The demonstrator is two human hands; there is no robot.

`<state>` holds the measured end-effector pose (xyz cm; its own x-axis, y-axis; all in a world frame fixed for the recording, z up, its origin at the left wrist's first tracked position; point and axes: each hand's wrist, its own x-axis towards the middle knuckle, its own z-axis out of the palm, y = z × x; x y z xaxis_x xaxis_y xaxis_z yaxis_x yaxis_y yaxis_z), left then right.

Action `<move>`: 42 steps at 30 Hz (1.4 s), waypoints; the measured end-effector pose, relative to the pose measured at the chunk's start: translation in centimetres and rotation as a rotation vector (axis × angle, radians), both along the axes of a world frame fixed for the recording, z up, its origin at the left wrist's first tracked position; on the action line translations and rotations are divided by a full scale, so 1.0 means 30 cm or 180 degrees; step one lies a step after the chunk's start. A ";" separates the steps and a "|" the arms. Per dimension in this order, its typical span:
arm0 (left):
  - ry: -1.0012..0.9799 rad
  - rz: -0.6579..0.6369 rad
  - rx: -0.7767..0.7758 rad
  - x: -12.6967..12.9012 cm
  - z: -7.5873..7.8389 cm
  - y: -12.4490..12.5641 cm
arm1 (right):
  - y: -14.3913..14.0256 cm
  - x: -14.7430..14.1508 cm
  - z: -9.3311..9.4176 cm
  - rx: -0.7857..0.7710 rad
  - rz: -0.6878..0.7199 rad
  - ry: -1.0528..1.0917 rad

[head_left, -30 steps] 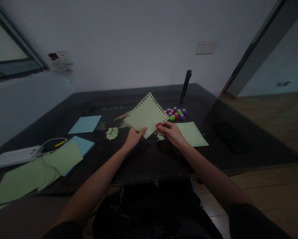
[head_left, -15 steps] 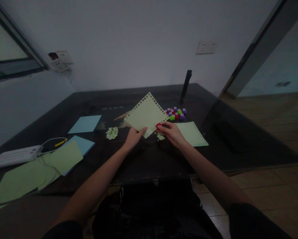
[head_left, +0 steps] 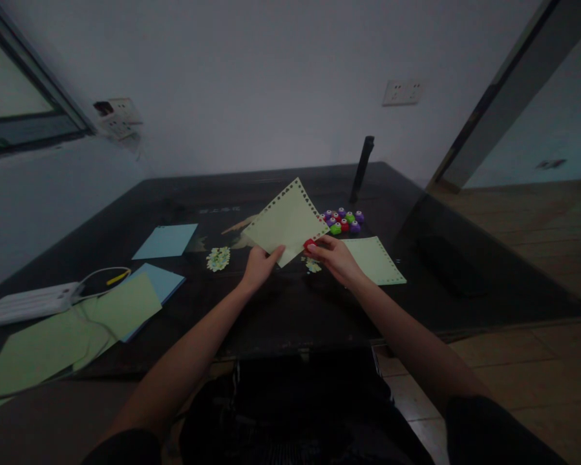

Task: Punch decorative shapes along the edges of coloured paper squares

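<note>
My left hand (head_left: 262, 265) pinches the lower left edge of a pale green sheet of paper (head_left: 289, 219), which is raised off the table and turned cornerwise. Small holes run along its two upper edges. In my right hand (head_left: 336, 258) is a small red craft punch (head_left: 310, 245), closed in the fingers at the sheet's lower right edge; whether the paper sits in its slot cannot be made out. Beneath the right hand lies a small heap of paper cut-outs (head_left: 312, 265). A larger heap of cut-outs (head_left: 218, 259) lies left of my left hand.
Several purple, green and red punches (head_left: 343, 221) stand beyond my right hand. Another punched green sheet (head_left: 375, 261) lies to the right. Blue paper (head_left: 165, 241), green sheets (head_left: 42, 349) and a white power strip (head_left: 31, 303) with its cable occupy the left. A black upright post (head_left: 362, 169) rises behind.
The sheet has turned slightly, its top corner shifting right. My left hand has moved a little with it, while the right hand and red punch stay nearly in place.
</note>
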<state>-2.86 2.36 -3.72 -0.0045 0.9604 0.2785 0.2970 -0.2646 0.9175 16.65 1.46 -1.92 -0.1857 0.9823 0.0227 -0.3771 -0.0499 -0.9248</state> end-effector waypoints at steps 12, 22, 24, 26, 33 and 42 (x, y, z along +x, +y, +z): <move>0.0022 -0.0132 -0.0013 -0.001 -0.008 0.000 | 0.004 0.002 -0.002 -0.0058 -0.0080 -0.0076; 0.0048 -0.0121 -0.0038 0.002 -0.004 -0.002 | 0.009 0.004 -0.007 -0.0157 -0.0064 -0.0002; 0.0050 -0.0117 -0.0042 0.003 0.000 -0.005 | 0.009 0.004 -0.007 -0.0171 -0.0040 0.0001; 0.0049 -0.0133 -0.0034 0.004 0.001 -0.006 | 0.009 0.004 -0.008 -0.0179 -0.0031 0.0011; 0.0003 -0.0143 -0.0096 0.007 -0.005 -0.004 | 0.014 0.003 -0.017 -0.0178 -0.0067 -0.0023; 0.0025 -0.0121 -0.0088 0.002 -0.013 0.000 | 0.016 0.004 -0.023 -0.0149 -0.0073 0.0003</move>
<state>-2.79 2.37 -4.10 0.0342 0.9672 0.2516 0.2946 -0.2503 0.9222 16.76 1.94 -2.62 -0.1630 0.9864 -0.0232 -0.3795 -0.0844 -0.9213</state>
